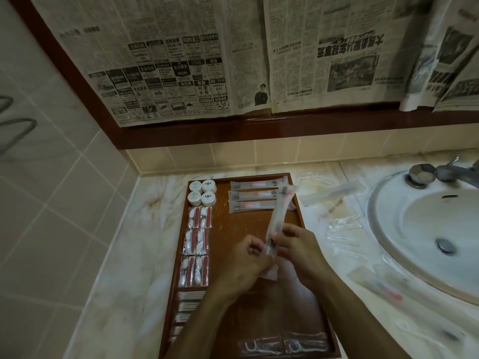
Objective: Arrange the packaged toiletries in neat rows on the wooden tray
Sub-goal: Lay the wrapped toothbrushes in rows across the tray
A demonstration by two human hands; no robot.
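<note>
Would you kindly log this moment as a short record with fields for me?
setting: bathroom counter beside a sink
tray: wooden, on the counter
far left of tray: four round tubs
left column: packets in a row
far right of tray: three long sachets stacked in rows
held item: long packet, raised over the tray
left hand: pinches its near end
right hand: grips it alongside
off tray: loose packets near the sink

Open wood mid-tray, edges crowded

The wooden tray (298, 218) has bare board in its middle, between the vanity packets (197, 242) along its left side and three toothbrush packs (255, 196) at the far end; both hands hover above it, and loose wrappers (342, 229) clutter the counter (145, 255) toward the sink (388, 229).
</note>
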